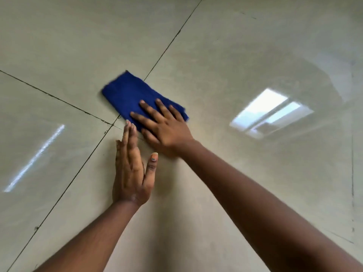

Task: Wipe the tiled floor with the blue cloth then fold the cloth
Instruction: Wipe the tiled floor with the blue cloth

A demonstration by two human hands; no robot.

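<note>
A folded blue cloth lies flat on the glossy beige tiled floor, over the crossing of two dark grout lines. My right hand presses palm-down on the cloth's near right part, fingers spread. My left hand stands on its edge on the floor just in front of the cloth, fingers straight and together, their tips at the cloth's near edge, thumb out to the right. It holds nothing. The cloth's far edge is blurred.
Dark grout lines cross just left of the cloth. A bright window reflection shines on the tile to the right, and a thin light streak on the left tile. Nothing else lies on the floor in view.
</note>
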